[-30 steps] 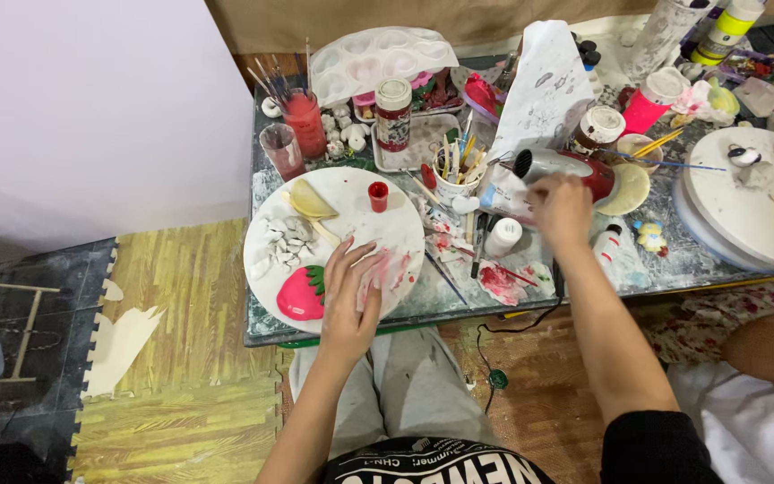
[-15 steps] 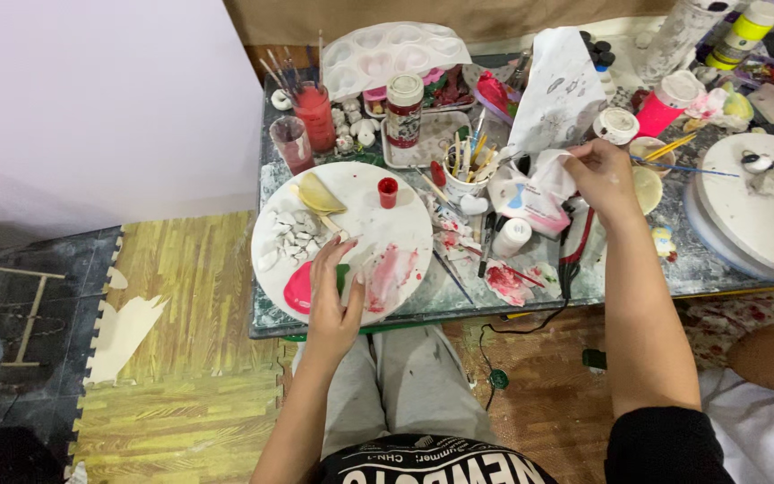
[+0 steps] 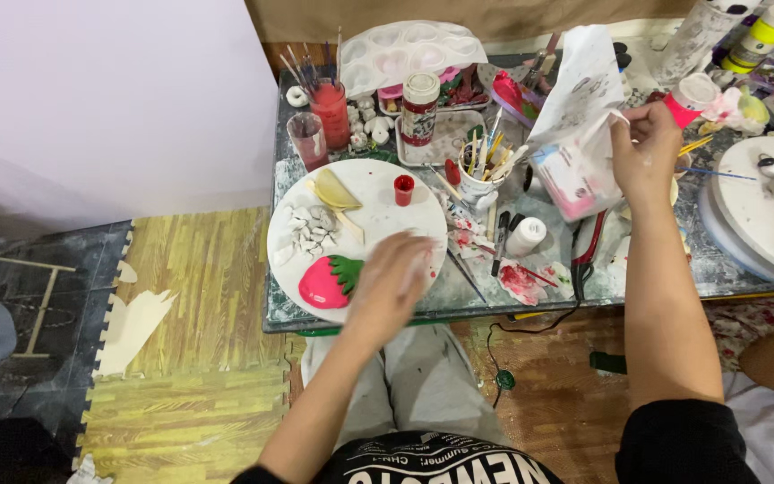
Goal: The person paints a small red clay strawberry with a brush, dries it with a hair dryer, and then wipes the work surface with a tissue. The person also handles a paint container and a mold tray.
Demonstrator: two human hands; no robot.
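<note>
A crumpled white plastic packet [image 3: 575, 134] hangs pinched in the right hand's [image 3: 645, 152] fingers above the cluttered worktop [image 3: 656, 269], while the left hand [image 3: 391, 282], blurred, fingers loosely together, rests on the round white plate [image 3: 378, 211] beside a painted strawberry [image 3: 329, 280] that looks finished.

We sit in a craft studio: brush jars [image 3: 329, 108] at 12 o'clock, paint bottles [image 3: 419, 108], a spattered table [image 3: 674, 269].

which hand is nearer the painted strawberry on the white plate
Left. The left hand rests on the white plate just right of the strawberry; the right hand is far right, holding a plastic bag.
</note>
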